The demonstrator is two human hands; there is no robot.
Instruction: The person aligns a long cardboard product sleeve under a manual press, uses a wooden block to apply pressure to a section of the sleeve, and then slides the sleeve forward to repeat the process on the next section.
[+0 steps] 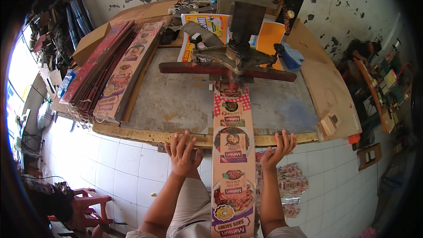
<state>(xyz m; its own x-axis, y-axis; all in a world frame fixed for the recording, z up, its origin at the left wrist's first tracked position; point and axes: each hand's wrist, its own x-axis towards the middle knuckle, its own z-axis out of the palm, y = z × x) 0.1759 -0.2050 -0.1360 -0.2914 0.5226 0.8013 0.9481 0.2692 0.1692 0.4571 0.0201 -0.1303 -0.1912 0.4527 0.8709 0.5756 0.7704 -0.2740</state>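
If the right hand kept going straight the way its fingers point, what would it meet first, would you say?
Most likely the front edge of the wooden worktable: the right hand, open beside the long printed cardboard strip, points up at it. Depth is unclear, so it might pass under.

Long printed cardboard strip (232,158) (far end under press), overhanging table edge

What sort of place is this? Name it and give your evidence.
Probably a small packaging or print-finishing workshop: a heavy metal press on a worn wooden workbench, a stack of printed cardboard strips, and one long printed strip between the left hand and right hand.
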